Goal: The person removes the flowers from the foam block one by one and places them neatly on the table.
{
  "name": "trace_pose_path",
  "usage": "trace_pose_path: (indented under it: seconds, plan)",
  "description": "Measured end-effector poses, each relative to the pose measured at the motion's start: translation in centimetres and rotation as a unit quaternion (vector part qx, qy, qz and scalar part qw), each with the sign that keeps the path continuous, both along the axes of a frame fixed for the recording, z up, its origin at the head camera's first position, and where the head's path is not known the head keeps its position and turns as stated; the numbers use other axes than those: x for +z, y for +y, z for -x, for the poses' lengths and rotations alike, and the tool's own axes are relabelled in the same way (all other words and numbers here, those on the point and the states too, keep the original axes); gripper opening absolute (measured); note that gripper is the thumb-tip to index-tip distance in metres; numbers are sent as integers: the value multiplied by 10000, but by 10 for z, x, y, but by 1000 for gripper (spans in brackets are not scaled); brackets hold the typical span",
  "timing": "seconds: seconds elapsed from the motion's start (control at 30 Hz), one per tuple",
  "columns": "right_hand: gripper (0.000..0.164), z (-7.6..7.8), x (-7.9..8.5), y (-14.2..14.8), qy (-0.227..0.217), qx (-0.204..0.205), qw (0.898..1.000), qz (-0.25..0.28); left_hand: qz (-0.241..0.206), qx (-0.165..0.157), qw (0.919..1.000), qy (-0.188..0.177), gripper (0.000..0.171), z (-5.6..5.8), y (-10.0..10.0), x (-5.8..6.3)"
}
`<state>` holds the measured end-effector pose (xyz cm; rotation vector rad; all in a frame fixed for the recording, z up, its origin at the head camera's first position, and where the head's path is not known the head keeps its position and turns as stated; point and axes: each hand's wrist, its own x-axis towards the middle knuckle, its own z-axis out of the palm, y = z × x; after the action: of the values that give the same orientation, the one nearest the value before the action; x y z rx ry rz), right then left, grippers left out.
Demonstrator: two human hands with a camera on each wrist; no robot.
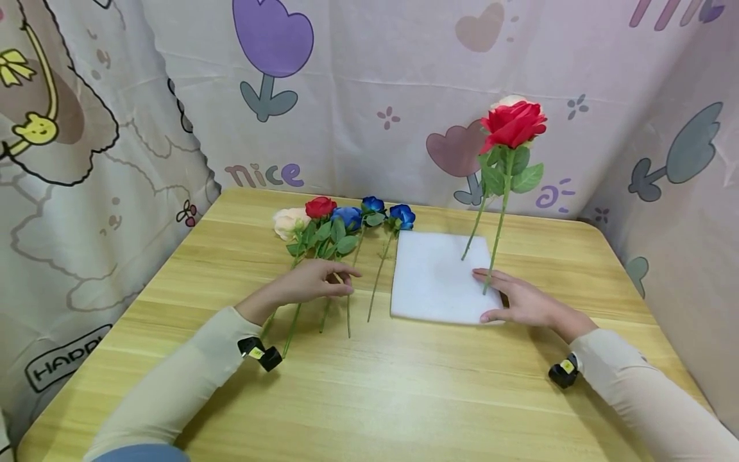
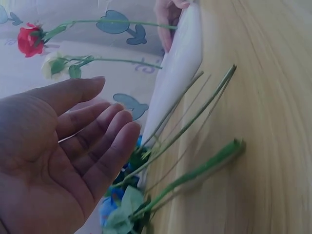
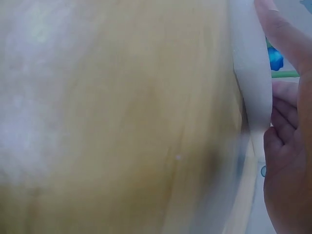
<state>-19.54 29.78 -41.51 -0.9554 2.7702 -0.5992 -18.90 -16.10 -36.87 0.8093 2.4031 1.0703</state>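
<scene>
My left hand (image 1: 314,281) hovers over the stems of several artificial roses lying on the table. Its fingers (image 2: 100,139) are loosely bent, and nothing lies between them and the thumb. These roses include a cream rose (image 1: 290,222), a red rose (image 1: 320,206) and blue roses (image 1: 346,218). On the right is a white foam board (image 1: 435,276), with my right hand (image 1: 522,303) resting on its right edge, fingers over the top and thumb by the front corner. A tall red rose (image 1: 514,125) stands in the board beside those fingers. Behind it stands a cream rose (image 2: 54,67), mostly hidden in the head view.
The wooden table (image 1: 369,385) reaches back to a patterned curtain (image 1: 369,83), which also hangs along both sides. The loose stems point toward the front of the table, left of the board. A small black camera (image 1: 260,353) sits on the left wrist.
</scene>
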Motion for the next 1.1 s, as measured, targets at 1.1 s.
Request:
trace_pose_path:
  seconds: [1.1]
  plan:
    - [96,1,-5,-1,205,-14,9998,71,-1326,-507,9899,31,40,30,125,-17]
